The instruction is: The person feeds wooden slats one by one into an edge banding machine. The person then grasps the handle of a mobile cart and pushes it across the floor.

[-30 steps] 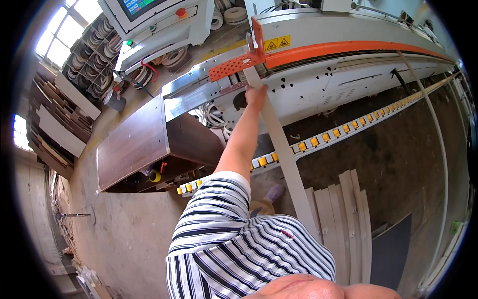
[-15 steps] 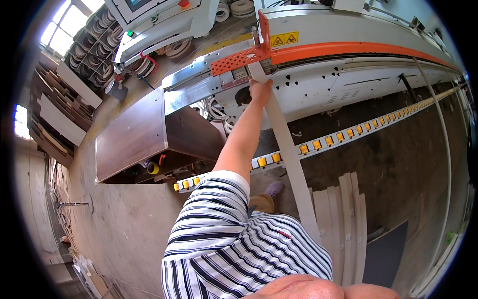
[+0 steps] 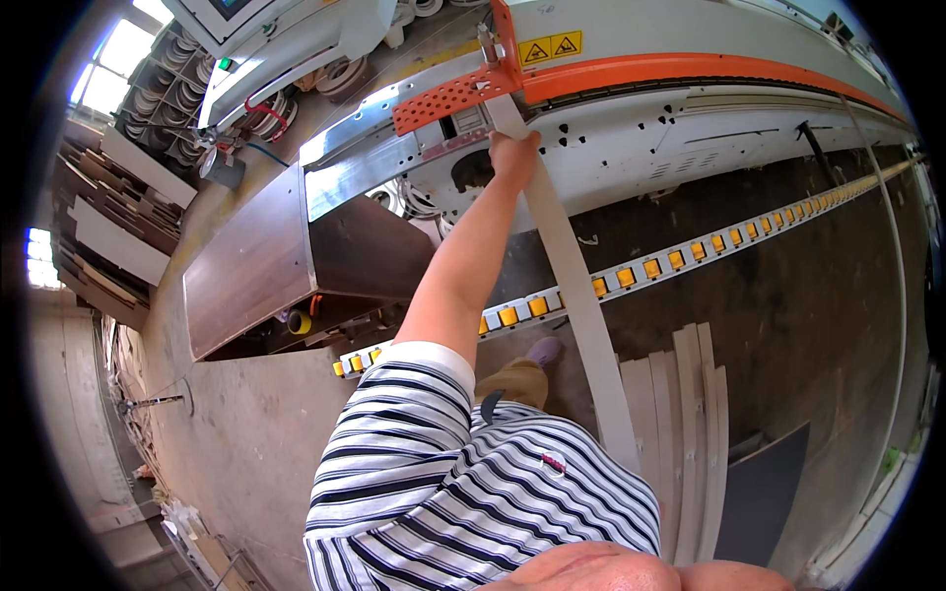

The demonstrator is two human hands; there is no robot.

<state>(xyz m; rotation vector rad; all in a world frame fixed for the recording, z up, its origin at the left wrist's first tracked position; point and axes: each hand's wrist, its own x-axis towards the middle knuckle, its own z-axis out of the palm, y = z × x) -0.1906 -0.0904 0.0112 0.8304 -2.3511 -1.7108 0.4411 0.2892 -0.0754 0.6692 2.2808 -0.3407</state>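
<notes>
My left hand (image 3: 514, 160) reaches far forward with the arm stretched out. It is closed on a long, narrow, pale grey-beige board strip (image 3: 576, 286) near the strip's far end. That end lies beneath a perforated orange guard (image 3: 448, 104) at the entry of a long machine (image 3: 641, 138). From there the strip slants down toward my right side, and its near end is hidden by my striped shirt. My right hand is out of sight.
A rail with yellow rollers (image 3: 625, 278) runs under the strip. Several similar strips (image 3: 680, 424) and a dark grey panel (image 3: 764, 502) stand at the right. A brown cabinet (image 3: 251, 256) is at the left, beneath a metal table (image 3: 345, 163). A control console (image 3: 286, 54) stands beyond.
The view has shifted a little, so the machine sits slightly higher and farther left. My left hand keeps its hold near the strip's far end, close to the orange guard.
</notes>
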